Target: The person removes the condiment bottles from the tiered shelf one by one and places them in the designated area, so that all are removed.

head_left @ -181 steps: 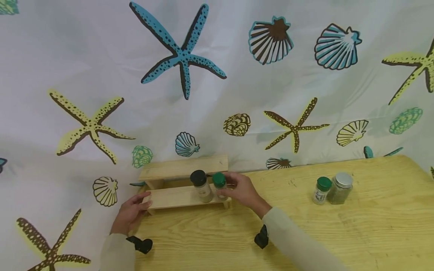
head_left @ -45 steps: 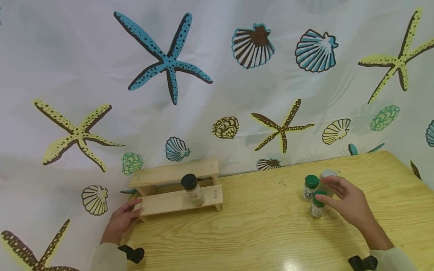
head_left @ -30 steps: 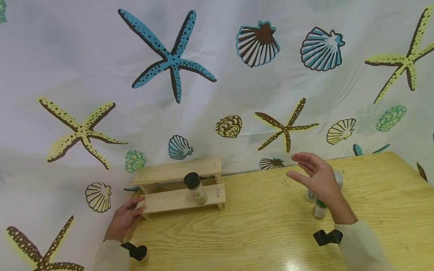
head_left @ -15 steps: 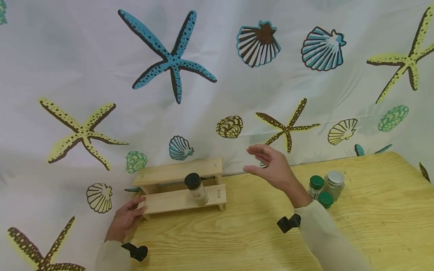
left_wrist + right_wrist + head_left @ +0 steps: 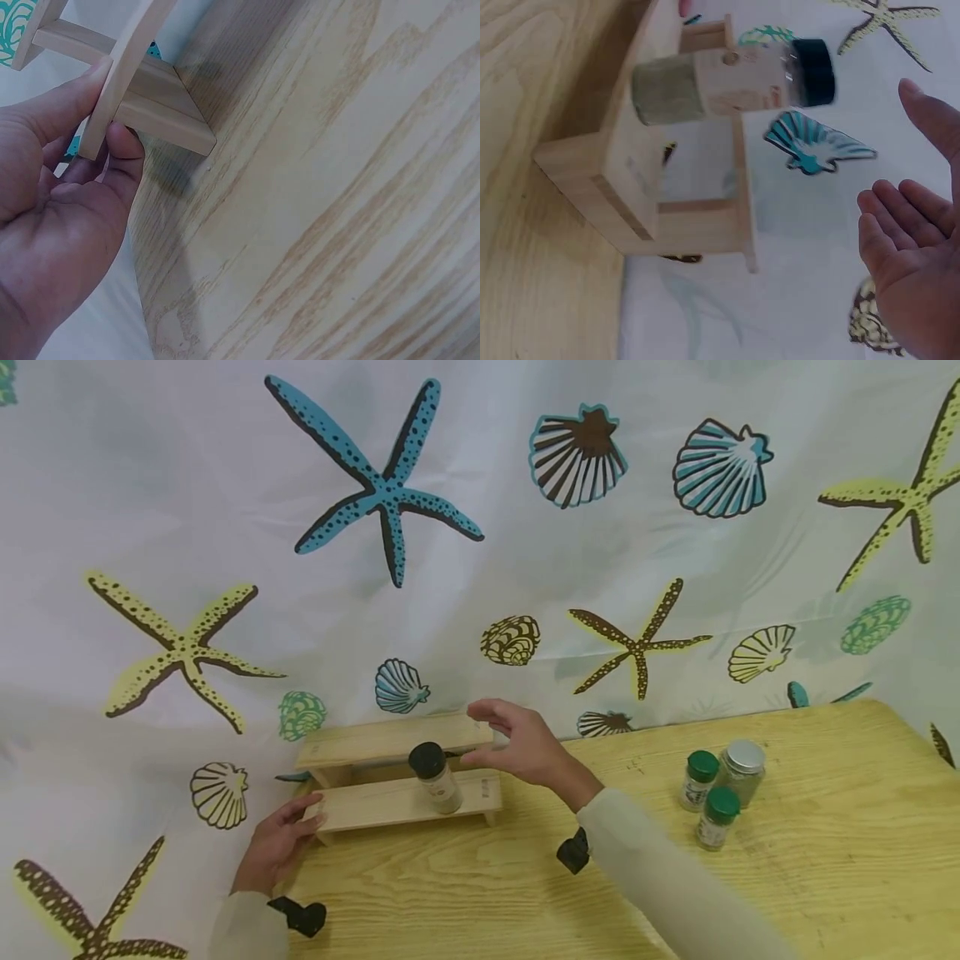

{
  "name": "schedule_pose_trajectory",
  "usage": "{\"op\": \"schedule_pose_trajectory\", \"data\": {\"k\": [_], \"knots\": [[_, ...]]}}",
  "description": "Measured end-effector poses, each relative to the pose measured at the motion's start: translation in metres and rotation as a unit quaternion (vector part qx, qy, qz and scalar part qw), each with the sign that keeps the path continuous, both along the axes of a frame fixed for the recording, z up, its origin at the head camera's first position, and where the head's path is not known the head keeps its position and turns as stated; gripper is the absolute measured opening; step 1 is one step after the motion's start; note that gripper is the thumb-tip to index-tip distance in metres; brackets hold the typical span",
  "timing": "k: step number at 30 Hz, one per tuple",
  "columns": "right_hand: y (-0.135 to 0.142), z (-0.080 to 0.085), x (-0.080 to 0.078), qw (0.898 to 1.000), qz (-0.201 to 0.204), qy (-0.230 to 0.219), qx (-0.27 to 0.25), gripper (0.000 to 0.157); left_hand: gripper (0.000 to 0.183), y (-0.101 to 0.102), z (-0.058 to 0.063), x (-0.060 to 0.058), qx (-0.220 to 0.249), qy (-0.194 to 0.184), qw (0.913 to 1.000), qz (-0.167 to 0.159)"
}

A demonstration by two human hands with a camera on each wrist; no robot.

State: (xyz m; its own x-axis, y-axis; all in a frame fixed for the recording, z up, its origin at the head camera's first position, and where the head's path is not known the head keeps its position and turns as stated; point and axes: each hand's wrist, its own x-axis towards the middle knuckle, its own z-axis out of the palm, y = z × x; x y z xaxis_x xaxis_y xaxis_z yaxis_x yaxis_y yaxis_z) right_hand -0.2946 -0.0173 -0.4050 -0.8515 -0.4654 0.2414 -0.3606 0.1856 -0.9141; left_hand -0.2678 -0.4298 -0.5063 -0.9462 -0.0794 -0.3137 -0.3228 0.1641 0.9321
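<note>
The jar (image 5: 437, 776) stands on the rack's (image 5: 397, 800) lower step; right hand (image 5: 521, 747), fingers spread, hovers beside it. Left hand (image 5: 279, 843) pinches the rack's end. Likely light, smooth, rigid; best grasped round the body.

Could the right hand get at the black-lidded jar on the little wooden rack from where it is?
Probably yes. The right hand hovers open just right of the black-lidded jar, with nothing between them. The left hand grips the wooden rack at its far end, out of the way.

Jar (image 5: 435, 777) on rack (image 5: 390, 802); three jars (image 5: 716, 789) right.
</note>
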Motion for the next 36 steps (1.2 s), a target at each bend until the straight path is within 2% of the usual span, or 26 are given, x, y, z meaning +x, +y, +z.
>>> {"op": "schedule_pose_trajectory", "data": {"k": [3, 9, 13, 17, 26, 30, 36], "knots": [[-0.014, -0.008, -0.002, 1.000, 0.014, -0.012, 0.019, 0.068, 0.055, -0.004, -0.001, 0.000, 0.000, -0.003, 1.0000, 0.004], [-0.033, -0.025, -0.002, 0.999, 0.015, -0.024, 0.046, 0.072, 0.050, -0.005, -0.001, 0.002, -0.004, -0.011, 0.9998, 0.013], [-0.043, -0.035, -0.001, 0.998, 0.022, -0.040, 0.037, 0.070, 0.048, -0.005, 0.000, 0.004, -0.012, -0.009, 0.9998, 0.016], [-0.054, -0.044, -0.001, 0.999, 0.014, -0.035, 0.035, 0.063, 0.051, -0.004, 0.002, 0.004, -0.021, -0.003, 0.9996, 0.017], [-0.065, -0.055, 0.005, 0.999, -0.009, -0.034, 0.023, 0.047, 0.044, 0.000, -0.001, 0.002, -0.009, 0.011, 0.9996, 0.024], [-0.063, -0.057, 0.008, 0.999, -0.017, -0.034, 0.022, 0.046, 0.044, 0.002, -0.001, 0.001, -0.001, 0.016, 0.9997, 0.017], [-0.064, -0.055, 0.010, 0.999, -0.012, -0.028, 0.016, 0.047, 0.050, 0.002, 0.002, 0.002, -0.014, 0.018, 0.9996, 0.016]]}}
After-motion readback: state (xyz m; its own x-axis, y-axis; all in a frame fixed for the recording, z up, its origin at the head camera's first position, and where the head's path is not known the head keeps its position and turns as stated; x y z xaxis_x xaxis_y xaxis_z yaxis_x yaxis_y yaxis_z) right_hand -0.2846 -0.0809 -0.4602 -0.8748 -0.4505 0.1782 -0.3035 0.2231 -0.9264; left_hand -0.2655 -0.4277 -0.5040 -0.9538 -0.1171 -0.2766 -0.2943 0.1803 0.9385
